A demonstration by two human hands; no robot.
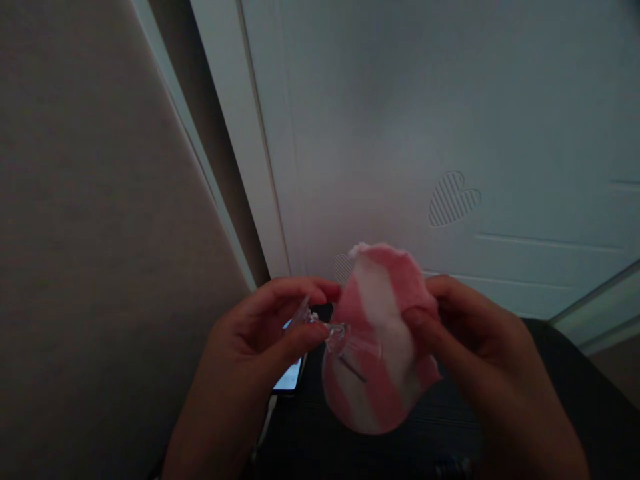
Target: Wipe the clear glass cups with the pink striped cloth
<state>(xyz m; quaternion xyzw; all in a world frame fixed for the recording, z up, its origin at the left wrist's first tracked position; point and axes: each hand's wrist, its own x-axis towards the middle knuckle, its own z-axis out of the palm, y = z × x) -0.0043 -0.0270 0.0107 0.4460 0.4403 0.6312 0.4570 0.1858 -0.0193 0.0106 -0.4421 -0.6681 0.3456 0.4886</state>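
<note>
I hold a small pink and white striped sock [380,347] up in front of me with both hands. My right hand [470,340] pinches its right edge, fingers closed on the fabric. My left hand [265,327] is closed on a clear plastic clip [325,327] that sits at the sock's left edge. Whether the clip grips the fabric is hard to tell in the dim light.
A white door [425,133] with a striped heart sticker [453,198] stands straight ahead. A beige wall [90,233] fills the left. A lit phone [291,377] lies below my left hand on a dark surface [450,427], with a cable running down from it.
</note>
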